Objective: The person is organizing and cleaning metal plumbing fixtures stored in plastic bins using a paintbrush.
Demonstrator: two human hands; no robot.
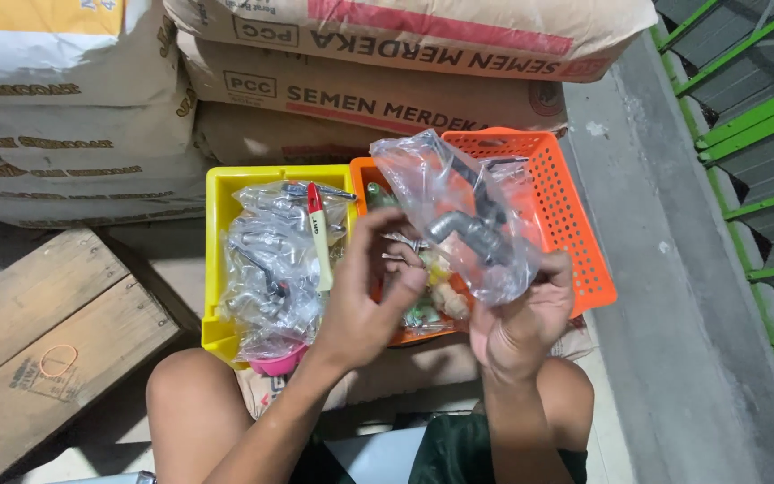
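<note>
Stacking behind: paper sacks (378, 94) fill the back of the view, at least six counted, brown ones at centre and pale ones at left.
Wooden crate: one crate (42, 336) sits at lower left, with a single orange rubber band (58, 359) lying on its top.
Orange basket: one perforated plastic basket (575, 224) stands on the right of the pair, touching the yellow one; small packed fittings in green and cream lie in it, too jumbled to count.
Yellow bin: one solid-walled yellow bin (217, 260) on the left holds a heap of clear bags with metal taps, number unclear, one red-and-cream handled tool (318, 237) on top, and one pink piece (277, 361) at its near edge.
Clear bag: one plastic bag (459, 215) is held up above the orange basket; inside is one grey tap (472, 233) with a dark handle.
Right hand: the right hand (521, 323) grips the bag's lower edge, fingers closed on the plastic.
Left hand: the left hand (369, 296) is raised just left of the bag, fingers (405, 280) curled; whether they pinch the plastic I cannot tell.
</note>
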